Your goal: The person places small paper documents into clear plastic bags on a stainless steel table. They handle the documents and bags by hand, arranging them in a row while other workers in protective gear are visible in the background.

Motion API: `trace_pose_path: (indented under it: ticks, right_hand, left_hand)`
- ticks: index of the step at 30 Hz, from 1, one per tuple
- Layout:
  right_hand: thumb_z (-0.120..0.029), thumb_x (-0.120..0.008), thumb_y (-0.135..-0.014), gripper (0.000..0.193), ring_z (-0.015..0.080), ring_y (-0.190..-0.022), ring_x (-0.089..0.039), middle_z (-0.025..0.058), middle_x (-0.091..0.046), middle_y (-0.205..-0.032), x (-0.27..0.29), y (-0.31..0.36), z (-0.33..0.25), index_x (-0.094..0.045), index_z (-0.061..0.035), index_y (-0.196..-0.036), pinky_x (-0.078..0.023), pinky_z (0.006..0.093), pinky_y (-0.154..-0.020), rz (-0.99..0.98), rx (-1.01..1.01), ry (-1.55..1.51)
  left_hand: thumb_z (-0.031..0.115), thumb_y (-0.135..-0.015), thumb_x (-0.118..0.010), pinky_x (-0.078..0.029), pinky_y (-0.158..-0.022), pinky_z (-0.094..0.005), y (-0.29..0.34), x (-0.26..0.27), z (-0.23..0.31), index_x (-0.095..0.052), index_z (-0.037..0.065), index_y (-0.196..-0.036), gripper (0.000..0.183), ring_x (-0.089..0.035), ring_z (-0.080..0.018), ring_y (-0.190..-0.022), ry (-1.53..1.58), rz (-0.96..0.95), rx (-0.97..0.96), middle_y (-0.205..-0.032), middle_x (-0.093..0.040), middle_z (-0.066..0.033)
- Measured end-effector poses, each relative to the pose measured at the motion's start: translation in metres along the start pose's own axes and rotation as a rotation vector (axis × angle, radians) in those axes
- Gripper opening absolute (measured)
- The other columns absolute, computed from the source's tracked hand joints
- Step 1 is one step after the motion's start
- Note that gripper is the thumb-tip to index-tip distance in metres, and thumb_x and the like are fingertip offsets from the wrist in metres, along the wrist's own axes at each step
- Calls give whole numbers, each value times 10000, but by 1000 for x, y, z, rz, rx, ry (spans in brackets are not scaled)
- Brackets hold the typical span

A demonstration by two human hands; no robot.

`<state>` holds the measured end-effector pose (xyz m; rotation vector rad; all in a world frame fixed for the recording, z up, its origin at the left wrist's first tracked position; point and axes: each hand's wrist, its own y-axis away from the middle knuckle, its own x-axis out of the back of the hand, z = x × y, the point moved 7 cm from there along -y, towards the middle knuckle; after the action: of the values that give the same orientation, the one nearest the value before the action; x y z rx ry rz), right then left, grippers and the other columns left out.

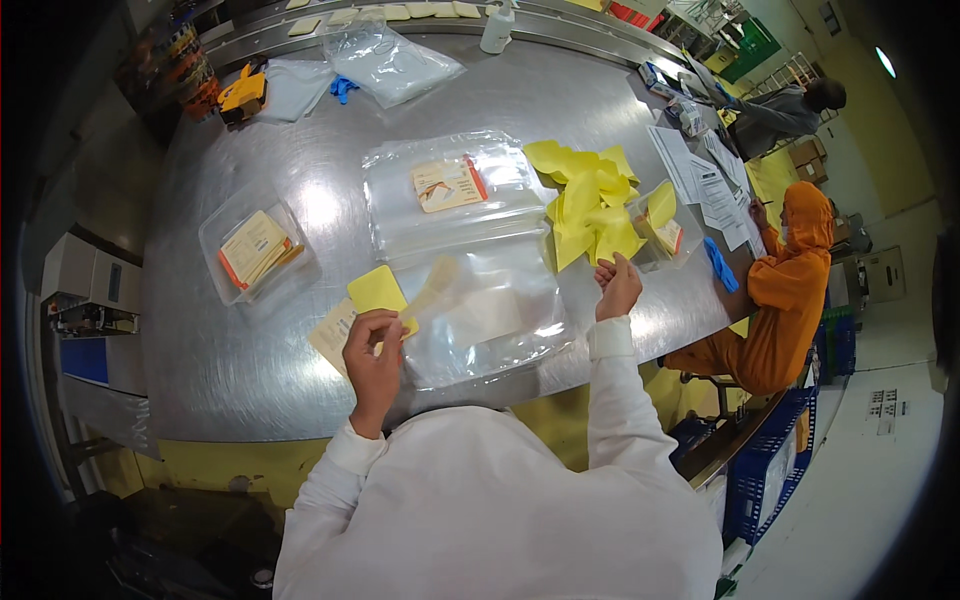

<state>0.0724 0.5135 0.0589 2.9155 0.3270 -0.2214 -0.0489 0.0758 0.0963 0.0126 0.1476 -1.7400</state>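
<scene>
My left hand [372, 365] pinches a thin pale label [435, 285], which is blurred and tilted over a clear plastic bag [460, 335]. By those fingers are a yellow sheet [376, 288] and a printed cream label [332, 336], partly covered by the hand. My right hand [617, 287] has its fingers drawn together on the near edge of a heap of yellow paper sheets [590, 205]. Clear bags lie flat in front of me. The farther bag bears a cream-and-red printed label [447, 184].
A clear tub [212, 235] of labels stands at left, another tub [688, 235] at right. Beyond are plastic bags [390, 65], a yellow tape dispenser [242, 95] and a spray bottle [497, 28]. A person in orange [795, 290] sits at right beside papers [715, 185].
</scene>
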Motion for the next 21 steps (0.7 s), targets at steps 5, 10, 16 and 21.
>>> trace_pose_path:
  ticks: [5, 10, 16, 21]
  right_hand:
    - [-261, -618, -941, 280, 132, -682, -628, 72, -680, -798, -53, 121, 17, -677, 10, -981, -495, 257, -625, -765, -360, 333]
    - [-162, -691, -886, 226, 118, -739, -622, 61, -685, -842, -43, 151, 44, -667, 22, -1014, -493, 252, -685, -808, -370, 327]
    - [-32, -656, -894, 318, 119, -828, -612, 59, -674, -902, -21, 109, 44, -568, 22, -1194, -479, 260, -783, -685, -55, 357]
    - [-8, -601, -927, 333, 113, -890, -592, 53, -636, -929, -26, 102, 66, -498, -24, -1243, -457, 261, -831, -818, 6, 393]
  left_hand:
    - [-75, -816, -695, -526, -820, -347, 8, -33, 37, -644, -16, -932, 140, -669, -277, -942, -283, -230, -316, -1081, -680, -134]
    - [-28, -806, -728, -523, -843, -370, 15, -46, 29, -649, 6, -972, 188, -663, -295, -985, -276, -456, -366, -1135, -663, -137]
    - [107, -787, -795, -457, -1019, -423, 17, -52, -3, -516, 44, -1339, 621, -544, -349, -1236, -424, -554, -212, -1351, -553, -160]
    - [256, -769, -825, -288, -1169, -465, 11, -63, -57, -242, 44, -1528, 980, -320, -374, -1419, -602, -585, -153, -1525, -331, -223]
